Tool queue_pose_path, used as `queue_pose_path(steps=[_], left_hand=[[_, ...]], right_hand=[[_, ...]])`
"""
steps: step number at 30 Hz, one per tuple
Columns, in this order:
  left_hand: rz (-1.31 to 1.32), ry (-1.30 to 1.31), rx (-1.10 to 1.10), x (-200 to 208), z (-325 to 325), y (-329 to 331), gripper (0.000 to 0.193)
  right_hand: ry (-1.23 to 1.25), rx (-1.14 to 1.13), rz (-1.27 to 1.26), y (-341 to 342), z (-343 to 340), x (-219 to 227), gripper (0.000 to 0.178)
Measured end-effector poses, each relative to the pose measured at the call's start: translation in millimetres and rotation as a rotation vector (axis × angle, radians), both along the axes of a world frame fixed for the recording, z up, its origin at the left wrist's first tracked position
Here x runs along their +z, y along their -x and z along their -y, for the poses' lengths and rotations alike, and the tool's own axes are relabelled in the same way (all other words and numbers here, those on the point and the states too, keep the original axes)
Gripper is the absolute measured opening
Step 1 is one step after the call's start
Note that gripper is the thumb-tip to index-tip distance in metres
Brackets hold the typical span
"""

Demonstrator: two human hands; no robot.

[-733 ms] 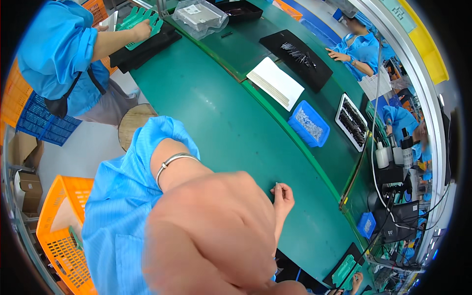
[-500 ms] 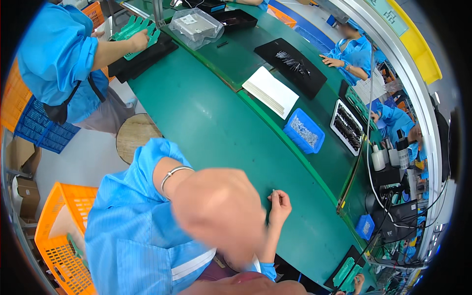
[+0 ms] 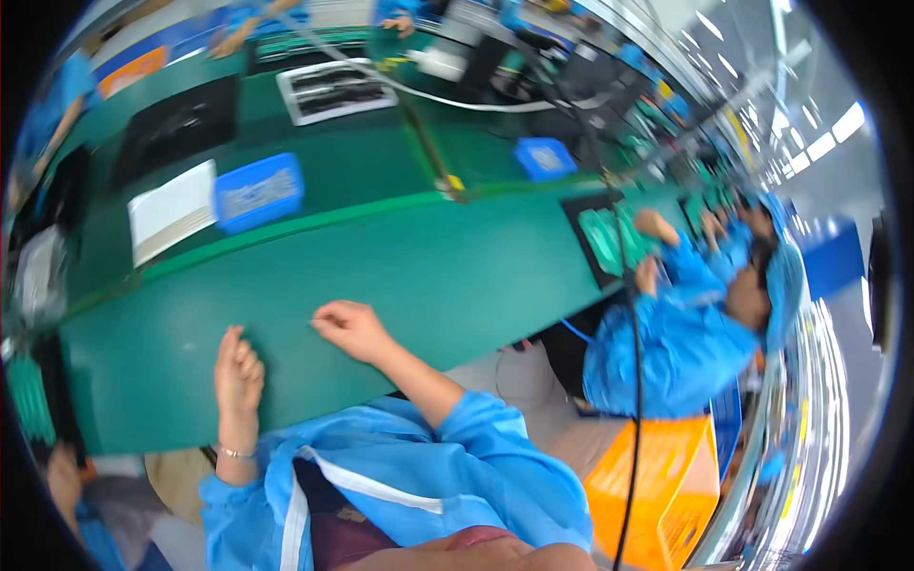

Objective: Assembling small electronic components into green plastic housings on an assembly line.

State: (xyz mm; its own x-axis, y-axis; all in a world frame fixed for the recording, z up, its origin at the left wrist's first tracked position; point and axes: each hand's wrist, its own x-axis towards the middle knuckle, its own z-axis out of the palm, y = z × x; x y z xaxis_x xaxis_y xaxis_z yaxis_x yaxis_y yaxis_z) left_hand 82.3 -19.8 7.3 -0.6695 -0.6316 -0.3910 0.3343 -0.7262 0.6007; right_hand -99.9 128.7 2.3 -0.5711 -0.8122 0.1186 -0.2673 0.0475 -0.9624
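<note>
My left hand (image 3: 239,373), with a metal bracelet at the wrist, is raised at the near side of the green tabletop (image 3: 457,257). Its fingers are curled in with the index finger more upright; whatever it may hold is hidden. My right hand (image 3: 350,329) is just to its right over the same tabletop, thumb and fingertips pinched together. Motion blur hides whether anything small sits in that pinch. The two hands are apart. Beyond them, past a raised green ledge, stand a blue bin (image 3: 259,193) of small pale parts and a stack of white sheets (image 3: 173,211).
Far back lie a white tray (image 3: 337,90) of dark parts and a black mat (image 3: 178,128). A second blue bin (image 3: 544,159) stands farther right. Another person (image 3: 657,352) works at right beside green trays (image 3: 609,240). A black cable (image 3: 636,409) hangs in front; an orange crate (image 3: 657,485) is below.
The view has swung to the right, bringing the neighbour at right into sight. My left hand, earlier a large blur close to the camera, is now lower near the table, left of my right hand.
</note>
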Motion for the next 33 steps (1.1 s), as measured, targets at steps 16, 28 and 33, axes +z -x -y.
queue_pose_path(steps=[16,28,33], left_hand=[[-0.156,-0.079,-0.005,-2.9,3.3,20.9,0.018],[-0.01,0.062,-0.033,23.3,-25.0,28.4,0.035],[-0.073,0.025,-0.089,14.9,-23.6,24.3,0.034]], right_hand=[[0.079,0.02,-0.065,4.9,-3.7,2.1,0.011],[0.096,0.005,-0.041,4.2,-5.2,6.7,0.01],[0.094,0.014,-0.052,6.9,-7.0,4.9,0.01]])
